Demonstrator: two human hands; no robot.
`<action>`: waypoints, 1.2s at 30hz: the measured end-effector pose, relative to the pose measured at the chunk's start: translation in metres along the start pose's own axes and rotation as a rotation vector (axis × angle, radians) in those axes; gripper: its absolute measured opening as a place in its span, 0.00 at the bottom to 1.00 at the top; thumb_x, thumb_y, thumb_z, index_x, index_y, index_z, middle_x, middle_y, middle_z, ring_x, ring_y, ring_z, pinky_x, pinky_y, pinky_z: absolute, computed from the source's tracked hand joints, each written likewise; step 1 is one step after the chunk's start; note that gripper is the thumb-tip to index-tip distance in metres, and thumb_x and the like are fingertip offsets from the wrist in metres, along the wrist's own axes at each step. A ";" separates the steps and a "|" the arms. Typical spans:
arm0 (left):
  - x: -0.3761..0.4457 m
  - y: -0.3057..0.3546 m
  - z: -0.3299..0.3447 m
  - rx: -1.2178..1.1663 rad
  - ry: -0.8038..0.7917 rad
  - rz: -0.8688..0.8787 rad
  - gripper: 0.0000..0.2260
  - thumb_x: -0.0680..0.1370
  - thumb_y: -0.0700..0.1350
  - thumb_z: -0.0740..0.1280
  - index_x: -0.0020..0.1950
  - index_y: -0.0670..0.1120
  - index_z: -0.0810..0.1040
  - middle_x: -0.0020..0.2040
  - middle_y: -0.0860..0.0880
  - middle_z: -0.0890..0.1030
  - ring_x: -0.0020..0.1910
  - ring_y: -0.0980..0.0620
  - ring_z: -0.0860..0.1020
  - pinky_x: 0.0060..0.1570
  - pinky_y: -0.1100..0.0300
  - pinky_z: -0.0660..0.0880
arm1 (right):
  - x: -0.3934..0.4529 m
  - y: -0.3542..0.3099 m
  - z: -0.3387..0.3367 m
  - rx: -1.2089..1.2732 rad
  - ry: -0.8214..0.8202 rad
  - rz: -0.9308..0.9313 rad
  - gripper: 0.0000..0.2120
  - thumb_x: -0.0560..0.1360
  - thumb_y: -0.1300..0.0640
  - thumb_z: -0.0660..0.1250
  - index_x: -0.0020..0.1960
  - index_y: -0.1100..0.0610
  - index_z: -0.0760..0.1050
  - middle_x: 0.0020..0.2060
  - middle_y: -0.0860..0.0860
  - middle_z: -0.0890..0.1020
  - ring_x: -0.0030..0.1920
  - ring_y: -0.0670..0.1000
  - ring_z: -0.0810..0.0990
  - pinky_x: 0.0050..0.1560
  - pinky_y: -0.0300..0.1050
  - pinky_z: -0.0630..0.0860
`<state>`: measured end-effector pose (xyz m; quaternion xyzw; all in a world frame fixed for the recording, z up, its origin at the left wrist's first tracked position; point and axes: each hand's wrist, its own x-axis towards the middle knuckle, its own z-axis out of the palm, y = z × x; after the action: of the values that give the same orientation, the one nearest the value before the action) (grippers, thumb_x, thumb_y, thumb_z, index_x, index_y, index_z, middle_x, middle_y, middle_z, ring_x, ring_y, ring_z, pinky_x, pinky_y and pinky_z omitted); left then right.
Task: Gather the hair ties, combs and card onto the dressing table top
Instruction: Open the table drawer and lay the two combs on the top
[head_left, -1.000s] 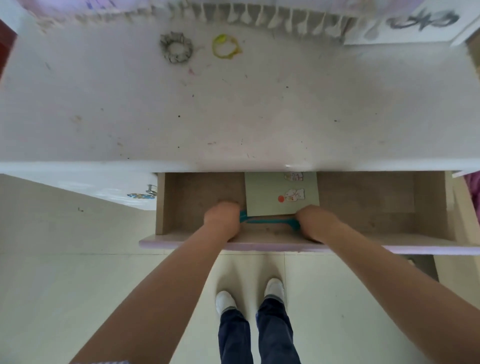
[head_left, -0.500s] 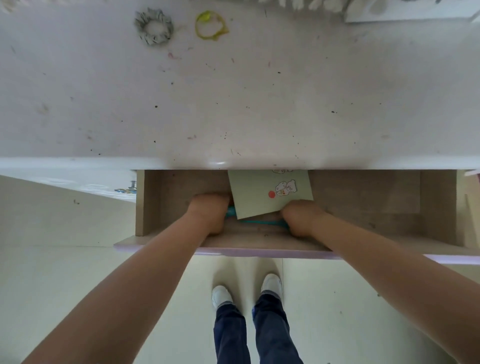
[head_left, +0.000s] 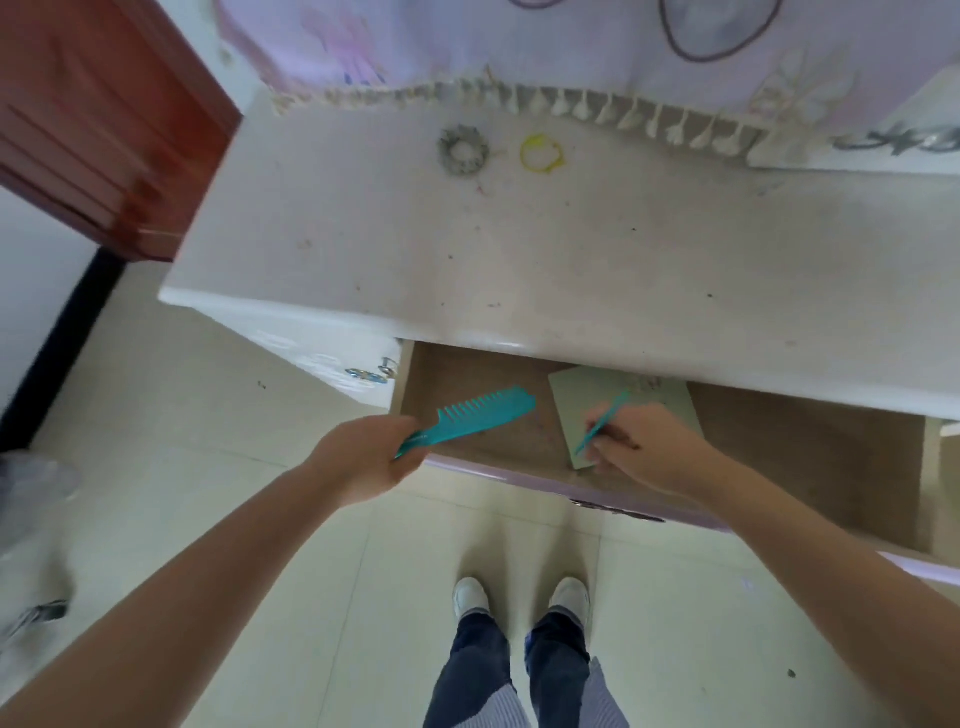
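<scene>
My left hand (head_left: 363, 457) grips the handle of a teal wide-tooth comb (head_left: 470, 415), lifted over the left end of the open drawer (head_left: 467, 447). My right hand (head_left: 649, 449) holds a thin teal comb (head_left: 605, 421) by its lower end, above a pale green card (head_left: 576, 400) that lies in the drawer. On the dressing table top (head_left: 519, 270), near the back, lie a grey scrunchie (head_left: 462, 151) and a yellow hair tie (head_left: 542, 153) side by side.
A lilac cloth with a tasselled fringe (head_left: 571, 106) hangs over the table's back edge. A red-brown wooden cabinet (head_left: 93, 124) stands at the left. A closed white drawer with a metal handle (head_left: 371, 373) sits left of the open one. My feet (head_left: 519, 597) stand on pale floor tiles.
Both hands have come up out of the drawer, each now holding a teal comb. The view has swung left and tilted, so the cabinet now shows.
</scene>
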<state>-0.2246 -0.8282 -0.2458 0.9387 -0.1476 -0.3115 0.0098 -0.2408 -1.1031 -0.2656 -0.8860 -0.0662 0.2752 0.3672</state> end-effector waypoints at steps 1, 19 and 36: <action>-0.006 -0.002 -0.004 -0.065 0.061 -0.017 0.12 0.80 0.48 0.57 0.61 0.46 0.72 0.52 0.44 0.80 0.52 0.43 0.77 0.46 0.55 0.72 | 0.002 -0.014 -0.002 0.052 0.020 -0.051 0.20 0.76 0.69 0.60 0.35 0.45 0.70 0.34 0.50 0.82 0.34 0.44 0.80 0.43 0.38 0.76; 0.090 -0.152 -0.073 -0.220 0.600 -0.357 0.12 0.80 0.39 0.58 0.61 0.35 0.70 0.55 0.34 0.77 0.54 0.37 0.74 0.52 0.48 0.72 | 0.228 -0.172 0.025 0.122 0.439 0.008 0.14 0.76 0.63 0.62 0.62 0.63 0.73 0.47 0.56 0.82 0.55 0.59 0.77 0.52 0.40 0.69; 0.134 -0.151 -0.068 -0.343 0.727 -0.009 0.15 0.73 0.30 0.63 0.59 0.31 0.73 0.64 0.30 0.70 0.66 0.31 0.67 0.67 0.41 0.65 | 0.264 -0.161 0.036 -0.115 0.465 -0.025 0.19 0.80 0.56 0.58 0.69 0.61 0.65 0.48 0.62 0.83 0.48 0.60 0.81 0.49 0.50 0.74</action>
<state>-0.0415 -0.7267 -0.2854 0.9731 -0.0762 0.0206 0.2164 -0.0242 -0.8805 -0.2917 -0.9441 -0.0061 0.0549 0.3249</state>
